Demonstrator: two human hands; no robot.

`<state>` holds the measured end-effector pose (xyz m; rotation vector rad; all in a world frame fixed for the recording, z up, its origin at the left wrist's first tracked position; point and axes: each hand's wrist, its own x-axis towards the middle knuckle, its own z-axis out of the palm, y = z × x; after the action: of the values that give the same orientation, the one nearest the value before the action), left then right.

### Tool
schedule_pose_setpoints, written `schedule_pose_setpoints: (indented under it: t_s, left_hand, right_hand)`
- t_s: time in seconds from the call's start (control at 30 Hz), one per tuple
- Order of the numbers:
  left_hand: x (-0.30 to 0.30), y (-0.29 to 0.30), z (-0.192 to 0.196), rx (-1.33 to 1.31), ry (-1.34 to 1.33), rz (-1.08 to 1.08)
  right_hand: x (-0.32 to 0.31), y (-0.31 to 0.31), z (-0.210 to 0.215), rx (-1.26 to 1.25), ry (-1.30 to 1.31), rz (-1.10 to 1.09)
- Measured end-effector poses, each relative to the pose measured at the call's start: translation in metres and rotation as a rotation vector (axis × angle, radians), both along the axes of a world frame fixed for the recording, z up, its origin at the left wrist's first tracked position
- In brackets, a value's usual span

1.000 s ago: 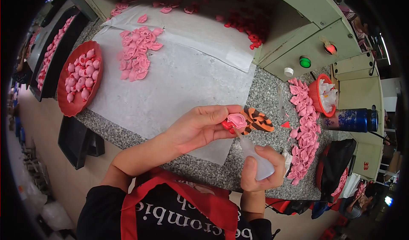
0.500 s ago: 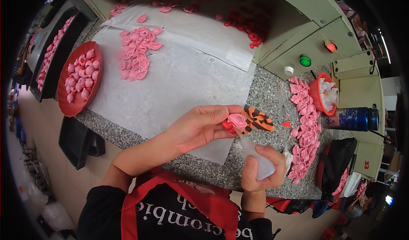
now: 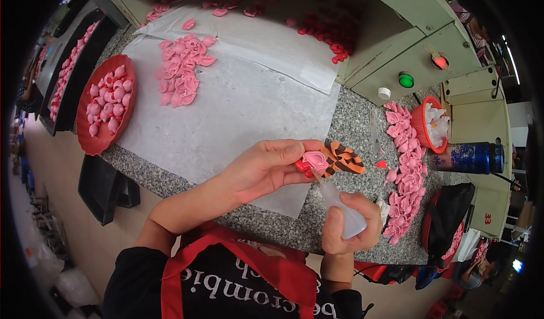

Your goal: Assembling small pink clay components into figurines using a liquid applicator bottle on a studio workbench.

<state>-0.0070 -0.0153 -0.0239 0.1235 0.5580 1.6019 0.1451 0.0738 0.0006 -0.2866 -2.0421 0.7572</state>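
Between the thumb and fingers of my left hand [image 3: 266, 166] is a small toy figure piece [image 3: 315, 160], pink with red parts. An orange and black striped piece [image 3: 344, 159] extends from it to the right; how the two join is hard to see. My right hand [image 3: 367, 220] grips a translucent squeeze bottle [image 3: 351, 224], tilted so its thin nozzle meets or nearly meets the lower edge of the pink piece. Right of the hands, a long heap of pink moulded pieces [image 3: 405, 191] lies on the speckled worktop, with a small red triangle [image 3: 380, 164] nearby.
White paper [image 3: 249, 109] covers much of the worktop and carries a pink pile [image 3: 181, 69]. A red dish [image 3: 83, 118] of pink balls stands left. Rightward are a red basket [image 3: 419, 123], a blue bottle [image 3: 473, 157] and a metal cabinet [image 3: 408, 64] with buttons.
Almost nothing differs. The striped piece has tilted very slightly, and my right hand with the squeeze bottle has shifted a tiny bit; both grips are the same.
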Motion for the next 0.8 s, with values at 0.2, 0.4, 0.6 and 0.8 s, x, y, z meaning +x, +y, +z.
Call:
schedule_pose_setpoints:
  t_s: [0.2, 0.4, 0.6, 0.8]
  left_hand:
    - [-0.002, 0.0, 0.0, 0.01, 0.016, -0.005]
    - [-0.014, 0.011, -0.021, -0.25, 0.581, 0.138]
    - [-0.033, 0.013, -0.029, -0.286, 0.499, 0.177]
    - [-0.024, 0.013, -0.021, -0.193, 0.239, 0.008]
  right_hand:
    - [0.003, -0.001, -0.001, -0.078, -0.027, -0.007]
    - [-0.01, 0.002, 0.003, -0.871, 0.006, -0.029]
    - [-0.013, 0.014, -0.02, -1.218, -0.06, 0.122]
    - [-0.009, 0.02, -0.015, -1.077, -0.109, 0.08]
